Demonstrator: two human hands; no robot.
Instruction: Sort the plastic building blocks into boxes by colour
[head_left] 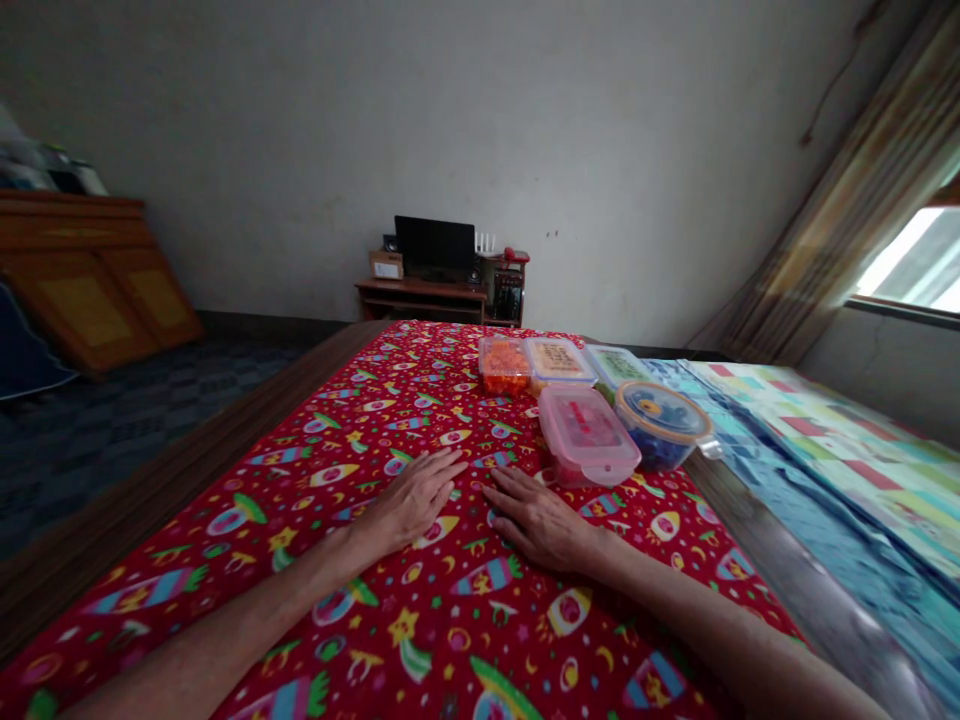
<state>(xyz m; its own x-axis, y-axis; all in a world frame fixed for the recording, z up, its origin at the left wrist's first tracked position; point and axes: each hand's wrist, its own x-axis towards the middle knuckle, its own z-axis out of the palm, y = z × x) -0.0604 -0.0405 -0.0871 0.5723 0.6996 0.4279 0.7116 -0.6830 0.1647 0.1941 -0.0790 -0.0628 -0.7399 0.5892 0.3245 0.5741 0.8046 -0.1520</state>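
My left hand (417, 497) rests palm down on a red cloth (300, 520) printed with rockets and stars, its fingers stretched out and holding nothing. Beside it, my right hand (534, 517) lies flat on the same cloth, fingers apart and empty. Closest to the right hand is a pink-lidded plastic container (589, 435). Behind that stand a clear container with orange contents (506, 366), a white-lidded container (561, 361) and one with green contents (619, 366). A round container (664, 422) with an orange-rimmed lid and dark blue contents sits at the right.
Past the table's right edge (787, 560) is a bed with a patchwork cover (840, 420). A desk (427, 289) with a monitor (435, 248) stands against the far wall. On the left is a wooden cabinet (97, 280); a curtain (832, 220) hangs at right.
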